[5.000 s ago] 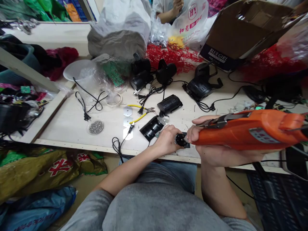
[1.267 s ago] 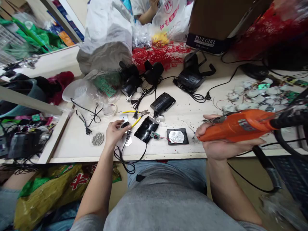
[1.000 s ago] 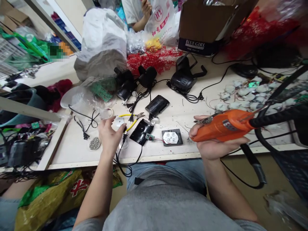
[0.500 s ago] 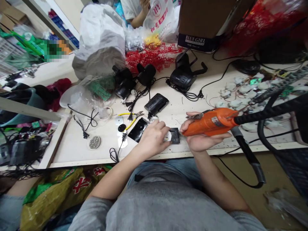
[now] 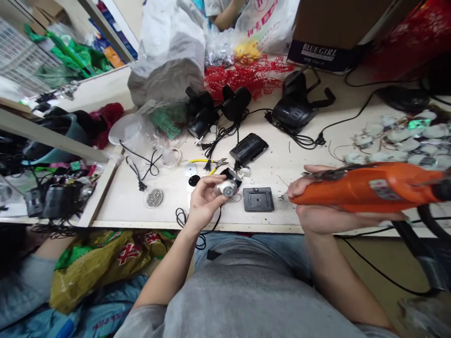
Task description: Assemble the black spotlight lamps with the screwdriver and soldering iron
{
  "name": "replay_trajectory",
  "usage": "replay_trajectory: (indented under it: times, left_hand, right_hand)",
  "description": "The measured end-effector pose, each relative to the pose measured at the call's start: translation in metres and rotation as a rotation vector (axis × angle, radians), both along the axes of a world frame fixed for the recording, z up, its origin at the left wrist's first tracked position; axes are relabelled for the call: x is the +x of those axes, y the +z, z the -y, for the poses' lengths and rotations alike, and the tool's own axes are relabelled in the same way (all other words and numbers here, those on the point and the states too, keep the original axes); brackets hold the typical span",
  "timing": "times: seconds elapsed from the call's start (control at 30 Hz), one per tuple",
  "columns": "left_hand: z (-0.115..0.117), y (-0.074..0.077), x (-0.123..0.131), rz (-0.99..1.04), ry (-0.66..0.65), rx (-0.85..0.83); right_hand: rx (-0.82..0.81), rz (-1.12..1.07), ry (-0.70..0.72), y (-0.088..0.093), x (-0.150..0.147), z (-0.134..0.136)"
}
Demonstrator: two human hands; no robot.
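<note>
My left hand is lifted above the table's front edge, its fingers closed on a small round white LED module with thin wires trailing from it. My right hand grips an orange electric screwdriver, whose thin bit points left just above the tabletop. Between the hands, a square black plate lies flat with a recess in its middle. A black lamp housing sits partly behind my left hand's fingers.
Near my hands lie yellow-handled pliers, a black lamp cover and a dish of screws. Black spotlights with cords stand behind. Several white modules cover the right side. A co-worker's forearm shows beyond the plastic bags.
The white module has left the black plate and is now in my left hand. The screwdriver has shifted right, and the view has swung slightly.
</note>
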State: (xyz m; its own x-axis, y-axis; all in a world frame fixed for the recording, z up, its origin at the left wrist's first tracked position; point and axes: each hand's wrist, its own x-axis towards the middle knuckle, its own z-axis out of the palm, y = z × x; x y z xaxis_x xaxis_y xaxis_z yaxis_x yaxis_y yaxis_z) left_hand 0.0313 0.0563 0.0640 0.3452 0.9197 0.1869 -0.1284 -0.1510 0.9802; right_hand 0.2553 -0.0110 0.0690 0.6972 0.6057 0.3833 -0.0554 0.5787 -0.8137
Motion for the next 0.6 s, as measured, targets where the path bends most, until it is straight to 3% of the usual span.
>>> replay_trajectory:
  times: [0.13, 0.27, 0.43, 0.6]
  left_hand:
    - [0.002, -0.010, 0.023, 0.152, -0.047, -0.022]
    - [0.009, -0.012, 0.045, 0.142, -0.175, -0.078]
    - [0.015, -0.008, 0.053, -0.135, -0.309, -0.250]
    - [0.024, 0.001, 0.056, -0.615, -0.235, -0.075]
  right_hand:
    - [0.007, 0.022, 0.031, 0.013, 0.003, 0.002]
    - [0.019, 0.001, 0.029, 0.011, -0.006, -0.001]
    - [0.001, -0.038, 0.109, -0.004, -0.013, -0.003]
    - [-0.023, -0.054, 0.123, -0.006, -0.013, -0.002]
